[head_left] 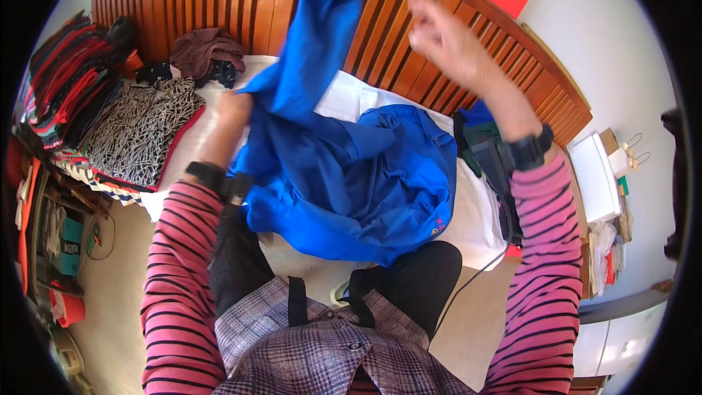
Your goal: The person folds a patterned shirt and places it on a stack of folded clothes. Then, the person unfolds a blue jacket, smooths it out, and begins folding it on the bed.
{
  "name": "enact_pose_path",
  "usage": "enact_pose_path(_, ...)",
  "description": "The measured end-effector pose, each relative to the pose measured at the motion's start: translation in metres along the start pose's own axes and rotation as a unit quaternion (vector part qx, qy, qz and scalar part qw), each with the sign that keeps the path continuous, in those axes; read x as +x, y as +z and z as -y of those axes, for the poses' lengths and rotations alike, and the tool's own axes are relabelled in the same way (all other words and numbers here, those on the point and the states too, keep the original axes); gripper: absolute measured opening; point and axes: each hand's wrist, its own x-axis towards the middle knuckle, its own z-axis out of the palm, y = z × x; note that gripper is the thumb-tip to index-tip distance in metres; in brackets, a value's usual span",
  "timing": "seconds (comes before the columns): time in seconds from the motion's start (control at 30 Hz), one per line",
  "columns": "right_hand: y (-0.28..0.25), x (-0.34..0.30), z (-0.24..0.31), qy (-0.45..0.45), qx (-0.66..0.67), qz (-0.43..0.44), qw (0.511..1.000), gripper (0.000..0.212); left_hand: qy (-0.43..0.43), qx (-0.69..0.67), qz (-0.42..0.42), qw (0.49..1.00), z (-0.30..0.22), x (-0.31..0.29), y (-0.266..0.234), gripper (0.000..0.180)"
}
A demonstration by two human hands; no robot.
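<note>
A bright blue jacket (344, 153) lies bunched over the white bed sheet and the near edge of the bed, just above my knees. One of its sleeves (318, 36) stands up in the air, blurred by motion, its end cut off at the top edge. At the left side of the jacket my left hand (232, 111) is closed on the blue cloth; its fingertips are partly hidden. My right hand (447, 40) is raised in front of the wooden headboard, away from the cloth. Its fingers look apart and loosely bent, with nothing in them, though motion smears them.
A slatted wooden headboard (256, 7) closes off the far side. Folded clothes (66, 80) are stacked at the left, beside a patterned knit garment (139, 132) and a brown crumpled one (207, 53). Dark clothes (486, 148) and a black cable (472, 278) lie to the right.
</note>
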Motion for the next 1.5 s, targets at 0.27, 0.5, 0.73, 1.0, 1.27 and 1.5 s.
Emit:
enact_pose_path(0.27,0.081,-0.197,-0.061,0.240,-0.205,0.213,0.925,0.056,-0.054,0.204,-0.122,0.970,0.066,-0.010,-0.066,0.037)
enact_pose_path(0.5,0.132,-0.235,-0.119,0.350,-0.123,0.125,0.920,0.033,0.434,0.213,0.005,0.876,-0.012,-0.108,0.025,0.036)
enact_pose_path(0.73,0.100,-0.259,-0.164,0.369,0.390,-0.243,0.808,0.029,0.348,0.506,0.235,0.753,-0.013,-0.145,0.069,0.067)
enact_pose_path(1.0,0.115,-0.272,-0.139,0.383,0.386,-0.272,0.794,0.032,0.393,0.519,0.134,0.747,-0.021,-0.172,0.084,0.053)
enact_pose_path(1.27,0.117,-0.254,-0.101,0.272,0.363,-0.201,0.868,0.036,0.431,0.041,0.475,0.766,-0.063,-0.264,0.188,0.024)
enact_pose_path(1.5,0.132,-0.270,-0.066,0.301,0.450,-0.098,0.835,0.033,0.388,0.155,0.390,0.820,-0.045,-0.237,0.230,0.027)
